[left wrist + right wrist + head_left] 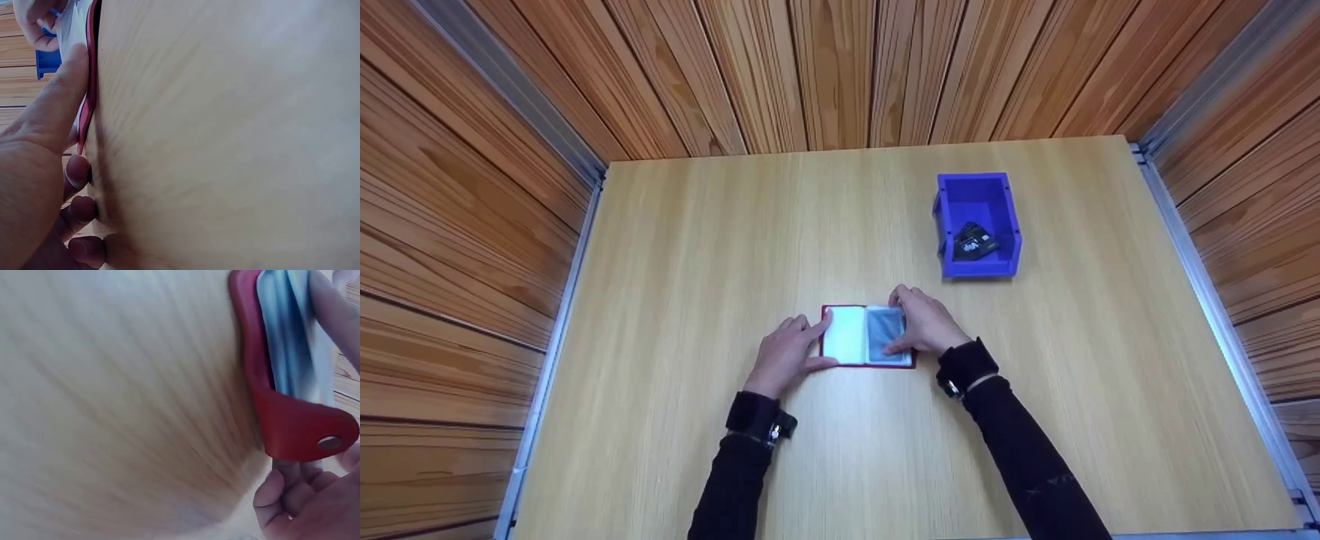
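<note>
A red card holder (pixel 844 365) lies opened on the table, with clear plastic sleeves (pixel 844 334) inside; the right-hand sleeves look bluish. My left hand (pixel 785 356) holds its left side, thumb at the lower corner and a finger reaching the upper one. On the right, my right hand (pixel 926 322) grips the sleeve side, its thumb lying over the sleeves and its fingers at the upper edge. In the right wrist view, a red strap (pixel 304 427) with a metal snap sticks out beside the curled fingers. Whether a card is inside the sleeves is unclear.
A blue open-front bin (pixel 979 268) stands behind and right of the hands, with several dark cards (pixel 973 241) in it. The wooden table (pixel 697 247) is bordered by metal rails and plank walls at the back and sides.
</note>
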A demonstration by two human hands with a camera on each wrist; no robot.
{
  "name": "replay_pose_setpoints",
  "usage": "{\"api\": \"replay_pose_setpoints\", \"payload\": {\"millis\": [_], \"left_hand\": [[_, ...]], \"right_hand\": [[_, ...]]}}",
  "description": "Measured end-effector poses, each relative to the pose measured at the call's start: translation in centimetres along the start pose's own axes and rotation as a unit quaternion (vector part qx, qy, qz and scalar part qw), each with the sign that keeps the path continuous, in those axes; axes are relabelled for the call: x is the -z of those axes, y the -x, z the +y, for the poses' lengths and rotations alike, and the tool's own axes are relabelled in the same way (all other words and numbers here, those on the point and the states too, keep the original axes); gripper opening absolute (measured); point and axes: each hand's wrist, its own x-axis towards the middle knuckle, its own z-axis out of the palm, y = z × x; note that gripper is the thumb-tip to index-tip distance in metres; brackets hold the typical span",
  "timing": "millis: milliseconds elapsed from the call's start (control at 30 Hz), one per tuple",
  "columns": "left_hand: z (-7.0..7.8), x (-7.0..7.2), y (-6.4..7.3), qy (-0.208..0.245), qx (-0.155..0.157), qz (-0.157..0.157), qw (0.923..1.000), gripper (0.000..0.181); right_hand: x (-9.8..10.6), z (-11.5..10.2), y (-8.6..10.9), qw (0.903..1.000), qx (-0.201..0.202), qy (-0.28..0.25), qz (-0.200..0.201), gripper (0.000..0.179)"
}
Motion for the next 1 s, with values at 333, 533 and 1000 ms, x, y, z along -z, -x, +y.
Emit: {"api": "replay_pose_setpoints", "payload": {"millis": [333,533,1000], "left_hand": [[0.0,0.1,0.0,-0.006,0.001,0.004,1.0,0.089],[0.1,0.0,0.0,0.0,0.0,0.007,1.0,0.089],[0.1,-0.1,-0.1,0.018,0.011,-0.001,0.9998,0.09]], "right_hand": [[-0.1,0.7,0.3,0.9938,-0.028,-0.103,0.032,0.035],[0.0,0.8,0.4,0.9881,-0.075,-0.131,0.029,0.023],[-0.5,-0.4,0.5,0.9884,0.011,-0.135,0.068,0.023]]}}
